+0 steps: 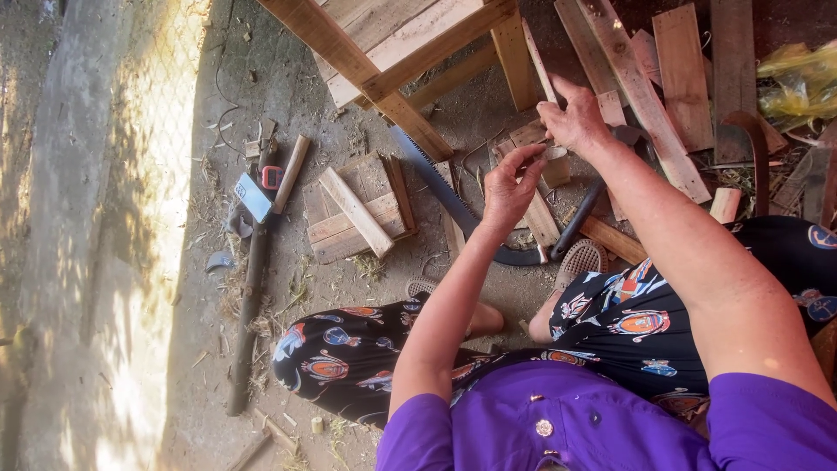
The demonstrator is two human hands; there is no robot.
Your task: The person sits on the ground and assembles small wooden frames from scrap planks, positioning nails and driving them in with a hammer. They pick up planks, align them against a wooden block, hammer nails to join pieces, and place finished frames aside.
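Note:
My left hand [510, 186] is raised in front of me, its fingers pinched together at the fingertips near a small object I cannot make out. My right hand [573, 118] is close beside it, curled around a thin wooden slat [539, 59] that runs up toward the wooden frame [384, 65]. Below the hands, a hand saw [446, 194] with a dark handle lies on the dirt floor, and a hammer [582, 205] rests next to it. Purple sleeves and a patterned dark skirt fill the lower frame.
Small stacked boards [356, 209] sit on the ground to the left. A long dark pole [251, 288] lies beside a small blue and red tool [257, 194]. Several planks [671, 78] are piled at the upper right, with a yellow plastic bag [802, 83].

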